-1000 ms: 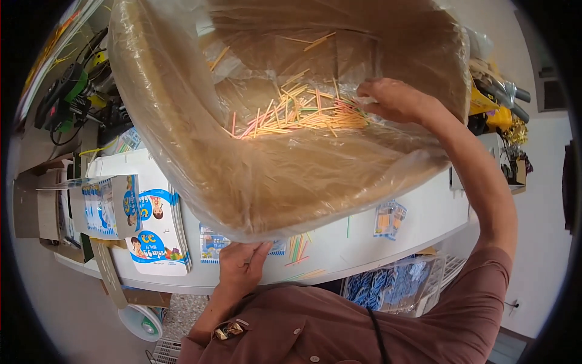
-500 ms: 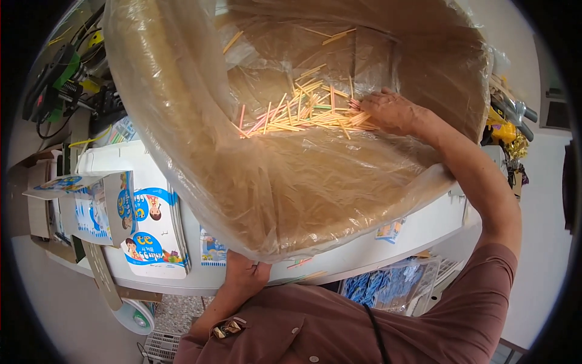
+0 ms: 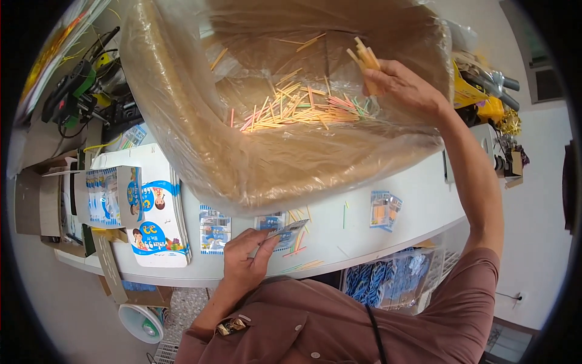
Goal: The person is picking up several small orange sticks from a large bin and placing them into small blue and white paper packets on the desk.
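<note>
My right hand [image 3: 405,87] is closed around a bundle of thin pale-yellow sticks [image 3: 365,59], lifted above the right side of a large cardboard box lined with clear plastic [image 3: 285,173]. A loose pile of yellow, pink and green sticks [image 3: 291,112] lies on the bottom of the box. Below the box's near edge, my left hand [image 3: 245,256] pinches a small blue-and-clear printed packet [image 3: 286,235] just above the table. What the packet contains, I cannot tell. Other flat packets [image 3: 214,229] and several scattered sticks [image 3: 301,265] are close to that hand.
Two overlapping packets [image 3: 384,210] lie on the white table [image 3: 339,239] to the right. At left are a stack of printed white-and-blue cards [image 3: 159,242] and an open carton of packets [image 3: 109,197]. A clear bin of blue twisted pieces [image 3: 382,276] sits under the table edge.
My right hand has risen from the stick pile with a bundle in its grip. My left hand, earlier partly under the box edge, now shows holding a packet. The box appears farther up in view.
</note>
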Tool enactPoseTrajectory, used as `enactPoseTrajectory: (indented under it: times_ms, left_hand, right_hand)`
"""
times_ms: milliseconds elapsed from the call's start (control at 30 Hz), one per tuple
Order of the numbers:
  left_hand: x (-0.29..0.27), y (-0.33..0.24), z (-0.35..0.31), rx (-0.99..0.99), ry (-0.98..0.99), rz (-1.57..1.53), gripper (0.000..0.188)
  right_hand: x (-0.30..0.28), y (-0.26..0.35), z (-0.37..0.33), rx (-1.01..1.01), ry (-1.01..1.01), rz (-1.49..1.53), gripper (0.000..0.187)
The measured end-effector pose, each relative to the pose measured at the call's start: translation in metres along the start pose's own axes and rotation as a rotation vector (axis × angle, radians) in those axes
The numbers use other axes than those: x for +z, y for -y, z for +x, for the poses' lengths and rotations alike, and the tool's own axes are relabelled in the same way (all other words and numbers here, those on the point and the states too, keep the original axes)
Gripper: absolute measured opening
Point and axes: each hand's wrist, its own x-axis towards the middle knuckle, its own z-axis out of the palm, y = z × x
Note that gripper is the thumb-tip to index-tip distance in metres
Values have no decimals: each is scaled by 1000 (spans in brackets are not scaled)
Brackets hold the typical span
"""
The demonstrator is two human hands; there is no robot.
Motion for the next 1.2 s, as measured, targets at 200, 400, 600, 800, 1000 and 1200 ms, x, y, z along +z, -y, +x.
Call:
enactPoseTrajectory:
  times_ms: [200,400,600,800,1000,1200]
  left_hand:
    - [1,-6,-10,-3,-3,2,12]
    - [-10,-23,-23,-124,15,-228,14]
    - [-8,-78,18,193,-35,-645,27]
    - [32,-70,26,-116,440,-280,17]
    - [52,-28,11,-425,520,-298,19]
    - [50,-12,10,-191,-80,-513,13]
  right_hand:
    - [3,-4,-1,-15,-3,-19,36]
    - [-4,28,-57,-121,-14,567,35]
    - [91,61,-139,-167,556,635,34]
    - [218,37,-156,-31,696,1122,33]
    - [293,7,-168,49,635,1732,39]
    - [279,-17,-167,-37,-302,765,24]
